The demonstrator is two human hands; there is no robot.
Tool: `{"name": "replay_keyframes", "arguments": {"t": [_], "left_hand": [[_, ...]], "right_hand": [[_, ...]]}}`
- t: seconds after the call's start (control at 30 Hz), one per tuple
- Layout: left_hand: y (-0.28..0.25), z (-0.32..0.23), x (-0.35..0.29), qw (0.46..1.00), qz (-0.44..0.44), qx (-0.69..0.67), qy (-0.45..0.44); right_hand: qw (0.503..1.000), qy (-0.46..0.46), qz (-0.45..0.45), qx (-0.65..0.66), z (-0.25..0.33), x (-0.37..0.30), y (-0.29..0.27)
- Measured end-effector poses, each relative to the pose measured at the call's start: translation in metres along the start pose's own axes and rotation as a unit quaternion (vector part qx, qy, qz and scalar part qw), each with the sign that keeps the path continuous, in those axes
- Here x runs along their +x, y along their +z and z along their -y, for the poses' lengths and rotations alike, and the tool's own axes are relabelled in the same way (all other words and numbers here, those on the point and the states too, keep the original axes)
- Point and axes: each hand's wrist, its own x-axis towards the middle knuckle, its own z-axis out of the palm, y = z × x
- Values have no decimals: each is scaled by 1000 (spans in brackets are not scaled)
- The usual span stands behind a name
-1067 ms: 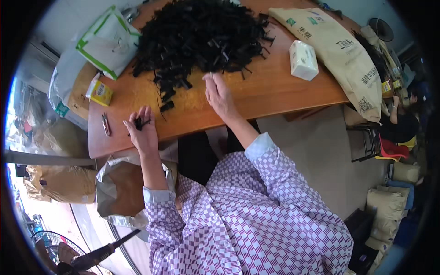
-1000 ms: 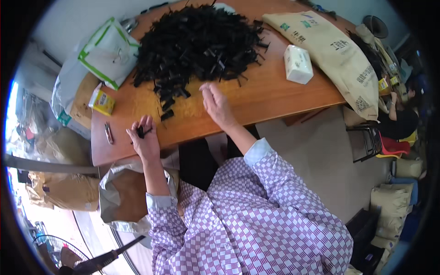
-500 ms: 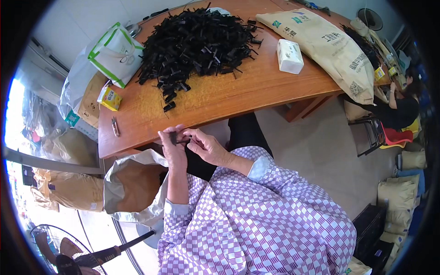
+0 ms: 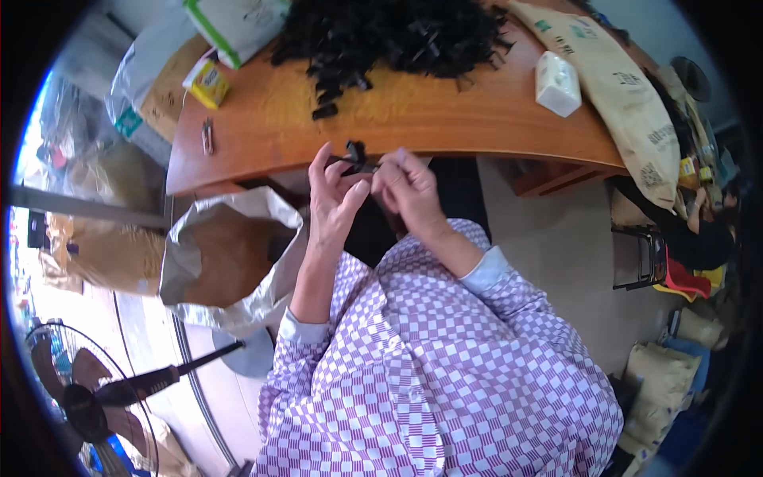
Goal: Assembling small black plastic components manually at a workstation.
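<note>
In front of the table edge, a small black plastic part point(image 4: 354, 153) with a thin stem sits between my hands. My left hand point(image 4: 332, 195) has it at the fingers, with the index finger raised and the thumb pointing toward the right hand. The fingers of my right hand point(image 4: 409, 189) are bent into a pinch at the stem end; blur hides the exact contact. Beyond them, a large heap of similar black parts point(image 4: 397, 40) covers the far middle of the table point(image 4: 445, 131). Below and left of my left hand stands an open silver-lined sack point(image 4: 230, 254).
Small red-handled snips point(image 4: 208, 137) and a yellow box point(image 4: 208, 83) lie at the table's left. A white tissue pack point(image 4: 558, 85) and a full paper sack point(image 4: 628, 87) rest on the right. A fan point(image 4: 87, 405) stands lower left. Another person point(image 4: 707, 238) sits far right.
The view has shifted, so the table sits higher in the picture. My left hand has opened out somewhat, and the black part now stands above its fingers. My right hand stays close beside it.
</note>
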Motion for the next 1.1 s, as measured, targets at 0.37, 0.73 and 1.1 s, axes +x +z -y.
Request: {"name": "replay_keyframes", "arguments": {"t": [0.37,0.73,1.1], "left_hand": [[-18,-1,1,955,34,-276,-104],[-18,13,-15,922,83,-353,-132],[-11,3,-30,997,-5,-3,-83]], "right_hand": [[995,31,72,-63,-10,-2,-6],[985,109,129,-48,-19,-22,-24],[953,-39,126,-272,1,-29,0]]}}
